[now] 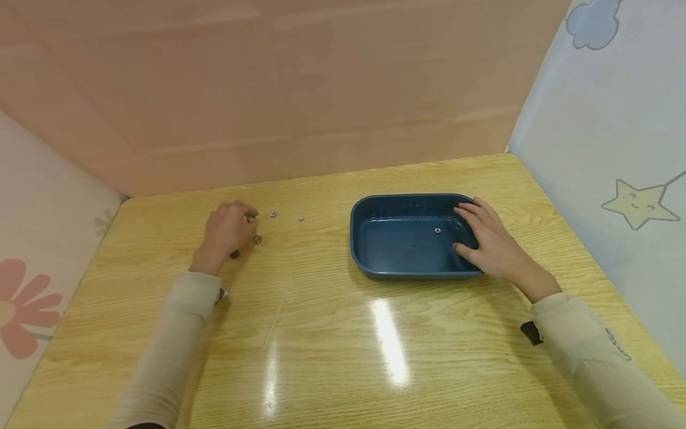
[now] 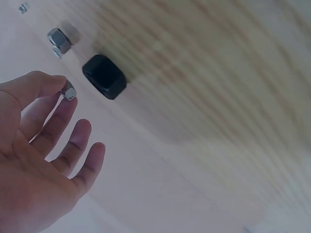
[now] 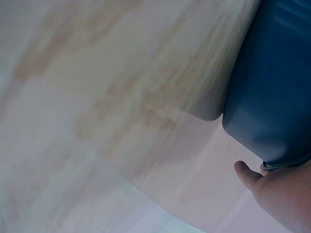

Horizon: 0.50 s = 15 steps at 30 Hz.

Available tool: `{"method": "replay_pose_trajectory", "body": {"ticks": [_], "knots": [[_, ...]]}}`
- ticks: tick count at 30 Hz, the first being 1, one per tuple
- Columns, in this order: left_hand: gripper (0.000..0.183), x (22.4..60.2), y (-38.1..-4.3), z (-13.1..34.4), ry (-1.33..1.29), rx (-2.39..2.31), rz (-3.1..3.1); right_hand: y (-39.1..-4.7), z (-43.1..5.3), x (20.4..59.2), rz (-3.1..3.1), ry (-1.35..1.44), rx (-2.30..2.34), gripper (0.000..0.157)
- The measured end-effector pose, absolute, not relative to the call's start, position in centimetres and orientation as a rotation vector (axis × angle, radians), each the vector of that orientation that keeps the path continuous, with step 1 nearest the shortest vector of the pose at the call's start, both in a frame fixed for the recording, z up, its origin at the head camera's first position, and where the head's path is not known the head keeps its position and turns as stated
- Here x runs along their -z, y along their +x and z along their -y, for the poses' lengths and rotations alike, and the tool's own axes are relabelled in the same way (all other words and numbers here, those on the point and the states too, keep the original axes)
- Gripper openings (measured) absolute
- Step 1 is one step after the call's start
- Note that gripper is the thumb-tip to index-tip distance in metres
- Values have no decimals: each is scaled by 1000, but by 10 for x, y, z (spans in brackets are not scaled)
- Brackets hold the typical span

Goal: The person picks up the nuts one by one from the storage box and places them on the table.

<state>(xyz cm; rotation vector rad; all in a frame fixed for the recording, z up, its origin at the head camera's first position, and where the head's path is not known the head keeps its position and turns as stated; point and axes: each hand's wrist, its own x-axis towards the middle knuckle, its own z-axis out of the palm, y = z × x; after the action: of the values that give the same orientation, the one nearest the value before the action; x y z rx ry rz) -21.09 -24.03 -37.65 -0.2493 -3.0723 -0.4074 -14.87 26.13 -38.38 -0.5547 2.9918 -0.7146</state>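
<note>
My left hand point(image 1: 229, 229) pinches a small silver hex nut point(image 2: 69, 91) between thumb and index finger, just over the table; its other fingers are spread. Close by lie a larger black nut point(image 2: 104, 76) and a silver nut point(image 2: 59, 41). In the head view, a nut point(image 1: 258, 239) sits by the fingers, and two smaller nuts point(image 1: 273, 214) lie to the right. My right hand point(image 1: 493, 244) rests over the right rim of a dark blue plastic tray point(image 1: 370, 271), thumb and fingertips reaching inside. One small silver nut point(image 1: 437, 230) lies on the tray's floor.
The wooden table point(image 1: 321, 333) meets a pinkish-brown panel point(image 1: 300, 95) at the back. Light walls with printed drawings stand at left and right, the right wall point(image 1: 616, 137) showing a star and a cloud.
</note>
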Motion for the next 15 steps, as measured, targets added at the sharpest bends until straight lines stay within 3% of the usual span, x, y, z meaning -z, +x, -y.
{"method": "replay_pose_trajectory", "body": {"ticks": [15], "knots": [[30, 380, -211, 246, -216, 380, 3199, -148, -262, 384, -2991, -562, 708, 72]]}}
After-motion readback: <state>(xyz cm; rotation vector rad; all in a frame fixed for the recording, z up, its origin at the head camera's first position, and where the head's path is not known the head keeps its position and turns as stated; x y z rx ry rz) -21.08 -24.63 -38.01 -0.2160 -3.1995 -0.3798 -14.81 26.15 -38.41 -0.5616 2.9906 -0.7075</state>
